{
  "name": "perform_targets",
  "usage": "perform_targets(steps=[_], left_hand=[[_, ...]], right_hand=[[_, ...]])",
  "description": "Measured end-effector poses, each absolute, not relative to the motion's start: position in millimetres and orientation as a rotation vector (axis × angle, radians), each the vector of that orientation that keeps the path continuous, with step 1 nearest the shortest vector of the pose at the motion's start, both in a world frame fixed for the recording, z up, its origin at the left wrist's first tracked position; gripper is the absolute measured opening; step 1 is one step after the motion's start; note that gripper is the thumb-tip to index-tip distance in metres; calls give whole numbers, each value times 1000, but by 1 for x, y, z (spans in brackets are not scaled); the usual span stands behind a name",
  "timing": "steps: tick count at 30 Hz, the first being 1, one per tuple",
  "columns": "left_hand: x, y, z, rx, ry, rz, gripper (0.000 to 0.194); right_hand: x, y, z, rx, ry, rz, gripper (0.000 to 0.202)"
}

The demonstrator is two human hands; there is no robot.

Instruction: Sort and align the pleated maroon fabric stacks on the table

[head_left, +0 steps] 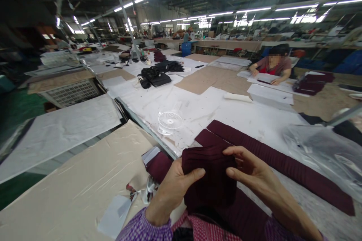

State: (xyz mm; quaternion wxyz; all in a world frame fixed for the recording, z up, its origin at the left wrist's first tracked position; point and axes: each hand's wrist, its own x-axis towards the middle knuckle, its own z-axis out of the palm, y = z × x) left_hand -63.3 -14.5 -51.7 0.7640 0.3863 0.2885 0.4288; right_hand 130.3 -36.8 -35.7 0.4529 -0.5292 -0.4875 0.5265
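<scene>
Close in front of me I hold a folded stack of dark maroon fabric pieces [210, 180]. My left hand [175, 184] is closed on its left side, thumb lying across the front. At the upper right edge, my right hand [251, 169] pinches the fabric between thumb and fingers. Beyond the hands, a long row of overlapping maroon fabric pieces [283, 162] stretches to the right across the table. Left of the stack lies another maroon bundle [158, 166] with a pale label or paper at its end.
A small white fan [170, 120] stands on the white-covered table [195, 107]. Black fabric piles [158, 75] lie farther back. Clear plastic [325, 154] covers the right side. Across the table a person [273, 64] handles paper near maroon stacks [312, 83]. A cream-covered surface [70, 184] is at left.
</scene>
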Motion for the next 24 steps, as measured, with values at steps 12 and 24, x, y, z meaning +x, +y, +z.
perform_targets(steps=[12, 24], left_hand=[[-57, -12, -50, 630, 705, 1097, 37], [-52, -17, -47, 588, 675, 1108, 40]], right_hand=[[120, -50, -54, -1196, -1155, 1482, 33], [108, -53, -59, -1277, -875, 1343, 42]])
